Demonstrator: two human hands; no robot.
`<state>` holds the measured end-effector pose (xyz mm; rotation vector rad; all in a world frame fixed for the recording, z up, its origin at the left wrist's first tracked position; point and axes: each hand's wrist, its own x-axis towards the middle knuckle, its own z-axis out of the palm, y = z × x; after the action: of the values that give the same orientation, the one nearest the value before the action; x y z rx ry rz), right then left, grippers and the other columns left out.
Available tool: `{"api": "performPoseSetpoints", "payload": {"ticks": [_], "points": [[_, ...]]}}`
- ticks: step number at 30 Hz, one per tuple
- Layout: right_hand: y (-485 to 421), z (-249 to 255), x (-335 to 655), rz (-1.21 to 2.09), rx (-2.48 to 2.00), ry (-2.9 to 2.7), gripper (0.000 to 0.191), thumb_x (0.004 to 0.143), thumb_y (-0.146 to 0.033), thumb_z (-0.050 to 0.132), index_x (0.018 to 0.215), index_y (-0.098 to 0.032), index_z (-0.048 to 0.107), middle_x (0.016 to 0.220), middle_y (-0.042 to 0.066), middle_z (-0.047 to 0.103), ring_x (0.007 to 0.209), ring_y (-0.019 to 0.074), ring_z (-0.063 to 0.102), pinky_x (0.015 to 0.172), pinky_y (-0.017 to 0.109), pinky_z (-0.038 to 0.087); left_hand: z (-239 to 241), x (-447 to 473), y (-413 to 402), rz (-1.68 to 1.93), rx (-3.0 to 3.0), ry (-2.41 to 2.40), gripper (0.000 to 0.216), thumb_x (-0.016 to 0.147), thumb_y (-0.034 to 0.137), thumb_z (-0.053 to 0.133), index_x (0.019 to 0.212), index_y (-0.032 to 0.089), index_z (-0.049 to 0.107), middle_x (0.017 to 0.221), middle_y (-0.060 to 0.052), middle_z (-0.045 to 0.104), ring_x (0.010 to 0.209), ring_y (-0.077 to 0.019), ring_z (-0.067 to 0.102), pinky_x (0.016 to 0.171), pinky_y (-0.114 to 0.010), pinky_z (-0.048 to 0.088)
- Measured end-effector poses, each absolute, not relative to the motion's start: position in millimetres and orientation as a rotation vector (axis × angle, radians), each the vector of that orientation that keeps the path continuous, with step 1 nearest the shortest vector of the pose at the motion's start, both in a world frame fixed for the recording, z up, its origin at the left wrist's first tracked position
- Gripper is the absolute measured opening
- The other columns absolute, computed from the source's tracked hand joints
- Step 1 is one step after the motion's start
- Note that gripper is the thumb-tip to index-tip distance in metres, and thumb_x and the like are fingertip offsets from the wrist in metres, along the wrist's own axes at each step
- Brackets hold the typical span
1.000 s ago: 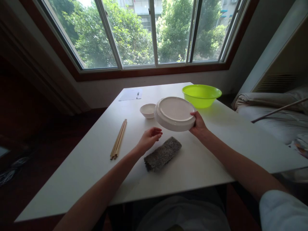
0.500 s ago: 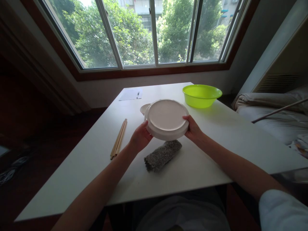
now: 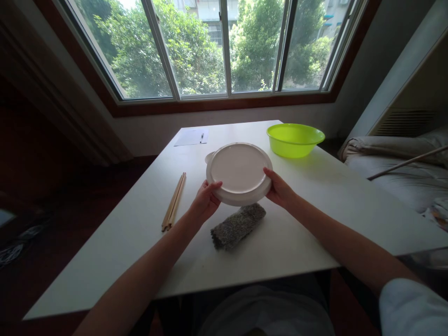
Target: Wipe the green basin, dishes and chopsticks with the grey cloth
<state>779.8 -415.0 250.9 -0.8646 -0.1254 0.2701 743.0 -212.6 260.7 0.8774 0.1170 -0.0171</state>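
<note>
I hold a white plate (image 3: 239,170) above the table with both hands, its underside turned up toward me. My left hand (image 3: 205,201) grips the plate's near-left rim, fingers curled over the edge. My right hand (image 3: 278,189) clasps the right rim. Just below the plate, a grey folded cloth (image 3: 238,225) lies on the white table (image 3: 133,233). A small white bowl (image 3: 209,157) is almost wholly hidden behind the plate's left edge.
A lime-green basin (image 3: 294,138) stands at the table's far right. Wooden chopsticks (image 3: 174,206) lie to the left. A sheet of paper with a pen (image 3: 191,136) sits near the far edge. Bedding (image 3: 399,168) lies to the right of the table.
My left hand rose from beside the cloth and took the plate's left rim. The plate moved left and toward me, now covering the small bowl.
</note>
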Motion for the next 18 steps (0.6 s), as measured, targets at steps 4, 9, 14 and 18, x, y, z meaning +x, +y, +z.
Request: {"api": "performPoseSetpoints", "payload": {"ticks": [4,9,14,18], "points": [[-422.4,251.6,782.8,0.306,-0.979,-0.234,0.035,0.074,-0.037,0.069,0.102,-0.017,0.063,0.094,0.004,0.071,0.084,0.0165,0.066,0.076,0.027,0.056,268.2,741.4,-213.9,0.022,0.818,0.184,0.044,0.065,-0.001,0.055,0.106,0.013,0.062,0.082,-0.002,0.072,0.077,-0.0122,0.068,0.071,-0.016,0.055],[-440.5,250.5,784.1,0.350,-1.570,-0.550,0.061,0.064,-0.042,0.077,0.117,-0.020,0.058,0.106,0.007,0.066,0.093,0.0188,0.061,0.079,0.031,0.051,273.6,743.2,-207.8,0.093,0.767,0.229,0.048,0.064,-0.003,0.052,0.108,0.015,0.062,0.084,0.000,0.072,0.079,-0.0102,0.066,0.074,-0.014,0.054],[-452.2,250.5,776.0,0.516,-2.238,-0.808,0.098,0.054,-0.053,0.079,0.138,-0.022,0.042,0.121,0.012,0.055,0.114,0.0304,0.047,0.096,0.044,0.040,265.6,751.9,-195.2,0.178,0.774,0.150,0.051,0.064,-0.003,0.054,0.111,0.016,0.062,0.093,-0.001,0.072,0.089,-0.0129,0.066,0.079,-0.017,0.054],[-450.4,250.4,771.3,0.556,-2.347,-1.013,0.075,0.061,-0.062,0.071,0.124,-0.025,0.056,0.123,0.011,0.051,0.120,0.0315,0.039,0.101,0.045,0.035,259.9,757.9,-186.3,0.197,0.773,0.110,0.053,0.064,-0.002,0.055,0.113,0.016,0.061,0.096,-0.002,0.072,0.095,-0.0152,0.065,0.082,-0.019,0.054]]}}
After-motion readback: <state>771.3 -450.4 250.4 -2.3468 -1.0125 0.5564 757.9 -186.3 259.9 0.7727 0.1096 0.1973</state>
